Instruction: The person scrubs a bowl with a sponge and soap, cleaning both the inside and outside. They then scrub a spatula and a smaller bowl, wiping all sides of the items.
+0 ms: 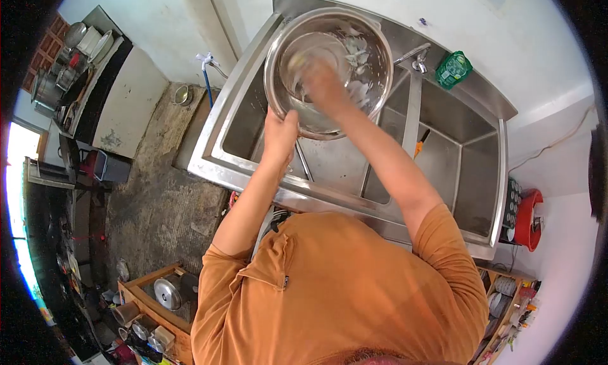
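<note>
A large round stainless steel bowl (277, 67) is tilted over the left basin of the sink, its open side facing me. My left hand (280, 134) grips its lower left rim, thumb on the near side and the other fingers hidden behind. Inside the bowl, my right hand (324, 86) is smeared by motion against the inner wall. A blurred yellowish patch (296, 62) shows at its fingertips; I cannot tell what it is. Whitish suds (358, 54) cling to the bowl's right inner side.
The double steel sink (209, 156) has a tap (419, 64) at its back and a green pouch (453, 70) on the ledge. An orange-and-black handled tool (420, 144) lies in the right basin. A red basin (529, 220) hangs at the right; a wooden cabinet (149, 308) stands lower left.
</note>
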{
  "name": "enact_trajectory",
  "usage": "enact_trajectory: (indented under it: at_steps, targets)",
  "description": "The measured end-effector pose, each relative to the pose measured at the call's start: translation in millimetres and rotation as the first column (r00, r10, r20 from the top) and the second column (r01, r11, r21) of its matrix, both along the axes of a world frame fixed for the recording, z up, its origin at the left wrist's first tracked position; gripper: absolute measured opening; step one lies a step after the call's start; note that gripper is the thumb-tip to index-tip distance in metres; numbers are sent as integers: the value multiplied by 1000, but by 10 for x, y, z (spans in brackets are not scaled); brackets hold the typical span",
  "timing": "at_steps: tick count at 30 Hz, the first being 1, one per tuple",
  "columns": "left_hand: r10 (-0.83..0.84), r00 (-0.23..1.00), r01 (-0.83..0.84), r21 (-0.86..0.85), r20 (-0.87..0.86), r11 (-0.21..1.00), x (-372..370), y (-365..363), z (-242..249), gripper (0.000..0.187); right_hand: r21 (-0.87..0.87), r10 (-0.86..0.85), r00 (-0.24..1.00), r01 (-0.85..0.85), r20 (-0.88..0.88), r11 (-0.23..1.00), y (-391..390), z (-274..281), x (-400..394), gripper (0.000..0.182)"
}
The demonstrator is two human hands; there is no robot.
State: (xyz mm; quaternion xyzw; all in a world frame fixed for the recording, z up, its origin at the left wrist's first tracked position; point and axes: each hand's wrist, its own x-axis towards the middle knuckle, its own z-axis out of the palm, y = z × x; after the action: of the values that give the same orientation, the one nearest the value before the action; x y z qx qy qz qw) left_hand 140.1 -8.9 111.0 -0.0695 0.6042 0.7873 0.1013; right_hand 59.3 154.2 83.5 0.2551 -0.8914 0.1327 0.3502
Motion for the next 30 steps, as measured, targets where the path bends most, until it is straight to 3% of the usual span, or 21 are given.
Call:
enact_trajectory:
  at_steps: [1,3,4,6,7,8,10,11,13,14,16,20,22,24,26,29,30]
  targets:
    - [0,1000,0,0,-4,1000,-28,-32,-47,45,0,0,1000,0,-4,1000,2,-25,74,29]
    - [30,989,-45,-99,-146,994,-100,-151,-240,36,114,85,937,-130,338,985,-30,43,308,29]
    - [29,989,-44,-98,-147,994,-103,-205,-322,36,114,83,938,-128,337,985,66,-13,249,29]
    - [87,985,-89,-11,-146,996,-26,-253,-339,37,139,-276,883,241,379,961,278,11,125,35]
    - [80,986,-80,8,-143,997,45,-230,-352,39,53,-296,942,291,160,955,316,-31,118,33]
    - [69,986,-69,8,-150,998,111,-198,-359,39,51,-307,939,302,154,952,244,-56,113,33]
    - [22,999,-21,-26,33,999,207,-144,-402,38,-108,-292,944,310,155,944,49,-198,45,33]
    - [73,996,-75,28,50,997,236,-110,-428,34,-127,-71,975,100,212,987,-17,-345,60,36]
    - [54,995,-55,9,85,998,209,-229,-596,33,-22,114,961,-112,252,994,-100,-586,195,38]
    - [38,992,-38,-7,122,999,156,-301,-722,32,-12,112,963,-112,246,994,-81,-566,207,38]
    - [32,987,-34,11,157,999,103,-428,-1008,35,-201,140,822,-32,552,979,-11,-507,199,40]
    - [106,977,-129,113,186,985,107,-473,-1002,38,-285,290,735,-136,613,949,280,276,15,32]
    - [164,966,-200,173,201,965,87,-460,-996,41,-303,233,834,-83,500,949,527,646,-213,29]
    - [152,961,-178,96,233,979,77,-491,-1043,43,-205,-110,796,284,595,937,829,853,-599,28]
    - [141,954,-152,19,263,988,66,-488,-1055,45,-188,-199,833,337,517,923,1341,798,-1222,28]
    - [209,961,-222,58,180,973,33,-411,-1151,46,-186,-262,790,425,555,886,1891,514,-2158,31]
    - [217,959,-232,61,184,971,12,-421,-1311,46,-165,-215,725,414,654,895,2011,377,-2434,31]
